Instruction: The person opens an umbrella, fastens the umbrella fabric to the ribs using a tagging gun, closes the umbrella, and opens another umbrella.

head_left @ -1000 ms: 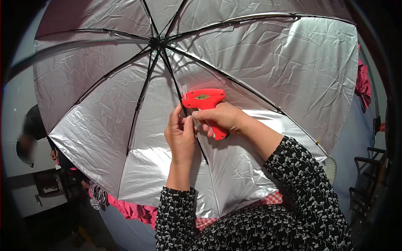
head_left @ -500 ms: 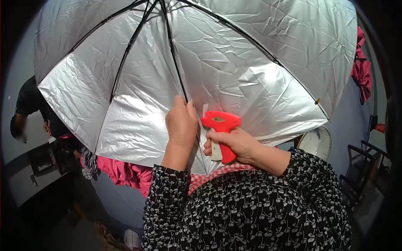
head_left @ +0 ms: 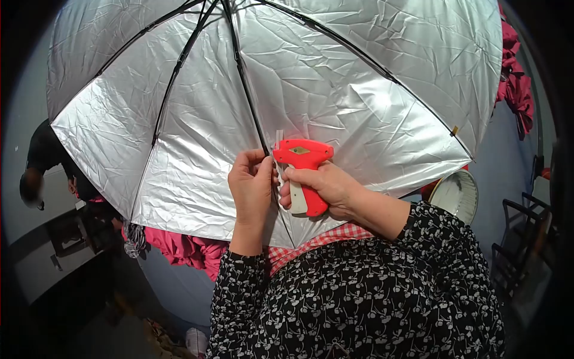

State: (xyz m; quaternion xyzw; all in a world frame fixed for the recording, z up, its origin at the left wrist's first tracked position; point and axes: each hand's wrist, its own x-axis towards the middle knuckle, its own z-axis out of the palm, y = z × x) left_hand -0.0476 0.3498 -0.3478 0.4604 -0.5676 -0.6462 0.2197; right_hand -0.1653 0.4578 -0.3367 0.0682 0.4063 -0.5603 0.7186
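Observation:
An open umbrella (head_left: 323,90) with a silver inner side and black ribs fills the upper view. My left hand (head_left: 251,182) pinches a black rib (head_left: 245,84) between thumb and fingers, low on the canopy. In my right hand (head_left: 320,188) is a red tagging gun (head_left: 303,153) with a white trigger, its front end close to the left fingertips and the rib. A small clear strip stands up from the gun's front. Whether the needle enters the cloth is hidden.
Pink fabric (head_left: 185,248) lies under the canopy's lower left edge, and more pink fabric (head_left: 515,90) is at the right. A round metal container (head_left: 457,194) sits at the lower right beside a black rack (head_left: 520,239). Another person (head_left: 51,155) is at the far left.
The canopy sits higher in view than a second ago. Both hands moved down the rib. Over the last half second, the gun came up and left, nearer my left fingers.

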